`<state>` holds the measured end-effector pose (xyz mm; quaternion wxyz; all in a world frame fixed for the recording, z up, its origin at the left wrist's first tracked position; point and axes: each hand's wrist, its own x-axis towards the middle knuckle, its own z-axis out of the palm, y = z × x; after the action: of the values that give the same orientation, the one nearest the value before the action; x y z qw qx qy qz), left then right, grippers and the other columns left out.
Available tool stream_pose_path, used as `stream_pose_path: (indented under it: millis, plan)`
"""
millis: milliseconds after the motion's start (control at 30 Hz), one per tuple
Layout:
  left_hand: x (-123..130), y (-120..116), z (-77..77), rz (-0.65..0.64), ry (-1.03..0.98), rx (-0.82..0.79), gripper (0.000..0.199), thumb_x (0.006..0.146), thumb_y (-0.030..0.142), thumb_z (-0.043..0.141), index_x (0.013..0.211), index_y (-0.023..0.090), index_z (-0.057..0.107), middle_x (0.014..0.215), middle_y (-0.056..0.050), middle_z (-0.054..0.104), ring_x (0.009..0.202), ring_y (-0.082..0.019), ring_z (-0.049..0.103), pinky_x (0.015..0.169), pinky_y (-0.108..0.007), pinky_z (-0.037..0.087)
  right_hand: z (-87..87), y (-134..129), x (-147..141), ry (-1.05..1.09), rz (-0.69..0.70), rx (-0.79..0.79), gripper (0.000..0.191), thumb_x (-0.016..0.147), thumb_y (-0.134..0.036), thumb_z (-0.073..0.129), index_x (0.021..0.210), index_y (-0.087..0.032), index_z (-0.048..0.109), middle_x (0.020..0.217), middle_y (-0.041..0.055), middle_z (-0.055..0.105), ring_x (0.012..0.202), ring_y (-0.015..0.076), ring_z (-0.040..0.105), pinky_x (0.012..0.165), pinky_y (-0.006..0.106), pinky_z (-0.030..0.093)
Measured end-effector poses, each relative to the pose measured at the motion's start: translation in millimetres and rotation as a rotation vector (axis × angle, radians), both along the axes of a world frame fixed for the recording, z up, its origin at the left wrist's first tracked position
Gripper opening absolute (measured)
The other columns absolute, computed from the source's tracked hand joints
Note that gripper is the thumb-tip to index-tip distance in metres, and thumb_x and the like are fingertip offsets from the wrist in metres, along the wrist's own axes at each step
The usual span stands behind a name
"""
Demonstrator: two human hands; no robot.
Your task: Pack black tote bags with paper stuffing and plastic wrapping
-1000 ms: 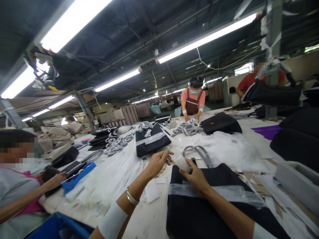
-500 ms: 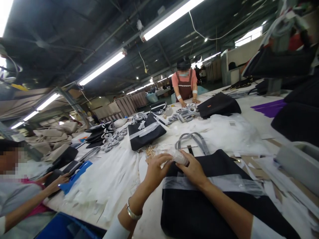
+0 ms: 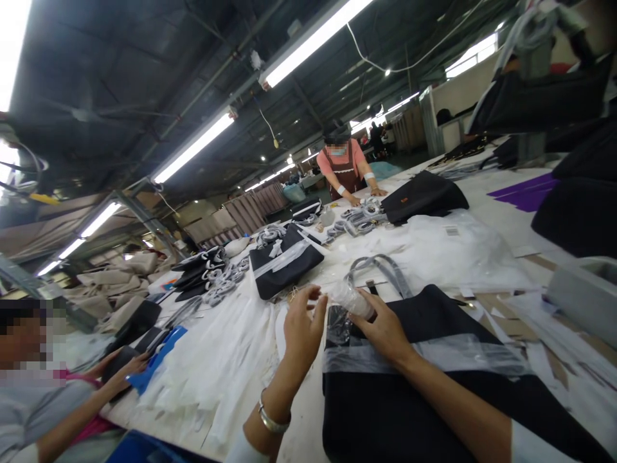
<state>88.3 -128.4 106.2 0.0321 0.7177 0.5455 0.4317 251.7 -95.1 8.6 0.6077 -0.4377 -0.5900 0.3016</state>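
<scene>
My right hand (image 3: 385, 328) is closed around a white bundle wrapped in clear plastic (image 3: 354, 301), holding it above the top edge of a black bag (image 3: 385, 411). Just left of the bundle, my left hand (image 3: 304, 325) has its thumb and fingers apart, with nothing visible in its grasp. A band of translucent plastic film (image 3: 457, 354) runs across the bag, passing under my right forearm. The bag's grey, plastic-wrapped handles (image 3: 385, 273) stand up behind the bundle.
White plastic bags (image 3: 207, 347) cover the table to the left. Ahead lie another black bag (image 3: 284, 267) and coiled grey straps (image 3: 354, 222). A grey bin (image 3: 588, 308) stands at right. One co-worker (image 3: 342, 167) leans on the far side; another person's hands (image 3: 128, 373) work at left.
My left hand has come away from the plastic-wrapped bundle, its fingers spreading apart. My right hand still holds the bundle. The view has shifted slightly.
</scene>
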Motion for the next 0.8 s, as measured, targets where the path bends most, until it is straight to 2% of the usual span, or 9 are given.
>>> stream_pose_path:
  millis: [100, 167, 233, 333, 433, 533, 600, 700, 800]
  plan:
    - [-0.8, 18.1, -3.5, -0.032, -0.181, -0.098, 0.050, 0.087, 0.044, 0.064, 0.131, 0.022, 0.056, 0.128, -0.012, 0.060, 0.112, -0.025, 0.059, 0.084, -0.034, 0.052, 1.4, -1.5, 0.3, -0.005, 0.023, 0.046, 0.052, 0.077, -0.031, 0.069, 0.127, -0.019, 0.060, 0.129, 0.0104, 0.062, 0.122, 0.0270, 0.056, 0.107, 0.042, 0.041]
    - [0.6, 27.1, -8.2, -0.091, -0.378, -0.251, 0.058, 0.083, 0.047, 0.069, 0.132, 0.021, 0.055, 0.116, -0.011, 0.064, 0.098, -0.023, 0.064, 0.075, -0.031, 0.053, 2.8, -2.6, 0.8, 0.000, 0.040, 0.072, 0.051, 0.077, -0.029, 0.069, 0.126, -0.020, 0.061, 0.129, 0.0100, 0.062, 0.122, 0.0265, 0.055, 0.108, 0.042, 0.041]
    - [3.6, 31.7, -13.3, -0.146, -0.589, -0.327, 0.059, 0.078, 0.047, 0.074, 0.129, 0.020, 0.059, 0.101, -0.007, 0.066, 0.083, -0.017, 0.063, 0.068, -0.025, 0.052, 4.5, -3.5, 1.3, 0.014, 0.049, 0.088, 0.050, 0.077, -0.028, 0.070, 0.126, -0.020, 0.060, 0.128, 0.0094, 0.062, 0.122, 0.0259, 0.056, 0.108, 0.041, 0.040]
    - [9.0, 32.3, -20.2, -0.221, -0.910, -0.395, 0.060, 0.070, 0.041, 0.082, 0.123, 0.019, 0.063, 0.095, -0.004, 0.065, 0.074, -0.010, 0.060, 0.064, -0.019, 0.048, 7.9, -5.1, 2.0, 0.054, 0.080, 0.099, 0.050, 0.077, -0.028, 0.070, 0.125, -0.022, 0.060, 0.128, 0.0085, 0.062, 0.122, 0.0252, 0.056, 0.108, 0.040, 0.041]
    - [12.8, 31.9, -27.3, -0.277, -1.135, -0.521, 0.064, 0.063, 0.036, 0.087, 0.119, 0.018, 0.064, 0.087, -0.001, 0.064, 0.056, -0.003, 0.050, 0.050, -0.014, 0.037, 11.2, -7.1, 2.3, 0.098, 0.136, 0.094, 0.050, 0.076, -0.029, 0.070, 0.124, -0.021, 0.060, 0.127, 0.0085, 0.063, 0.121, 0.0251, 0.056, 0.106, 0.038, 0.042]
    - [14.4, 33.1, -34.6, -0.265, -1.140, -0.534, 0.061, 0.060, 0.028, 0.086, 0.115, 0.017, 0.066, 0.077, 0.003, 0.060, 0.046, 0.000, 0.036, 0.041, -0.014, 0.024, 11.9, -8.4, 2.1, 0.118, 0.167, 0.072, 0.050, 0.075, -0.031, 0.070, 0.123, -0.020, 0.060, 0.126, 0.0090, 0.063, 0.122, 0.0260, 0.056, 0.106, 0.038, 0.042]
    - [14.9, 34.5, -38.8, -0.242, -1.039, -0.517, 0.056, 0.063, 0.026, 0.081, 0.116, 0.017, 0.066, 0.077, 0.003, 0.061, 0.045, 0.000, 0.036, 0.041, -0.014, 0.023, 10.8, -8.7, 1.6, 0.123, 0.178, 0.050, 0.051, 0.074, -0.032, 0.070, 0.123, -0.019, 0.060, 0.127, 0.0093, 0.063, 0.123, 0.0268, 0.056, 0.107, 0.039, 0.041]
    - [15.7, 36.2, -43.9, -0.217, -0.800, -0.482, 0.049, 0.067, 0.022, 0.070, 0.116, 0.018, 0.066, 0.083, -0.001, 0.066, 0.054, -0.006, 0.050, 0.048, -0.016, 0.035, 9.1, -9.0, 0.6, 0.111, 0.216, 0.026, 0.053, 0.074, -0.033, 0.070, 0.125, -0.020, 0.060, 0.129, 0.0091, 0.062, 0.123, 0.0272, 0.055, 0.108, 0.041, 0.040]
    - [15.9, 36.3, -46.7, -0.228, -0.668, -0.466, 0.038, 0.067, 0.016, 0.067, 0.105, 0.019, 0.071, 0.087, -0.004, 0.071, 0.073, -0.016, 0.064, 0.063, -0.025, 0.049, 8.3, -8.7, 0.0, 0.100, 0.233, 0.021, 0.055, 0.074, -0.031, 0.069, 0.127, -0.019, 0.059, 0.131, 0.0098, 0.062, 0.124, 0.0272, 0.055, 0.109, 0.042, 0.039]
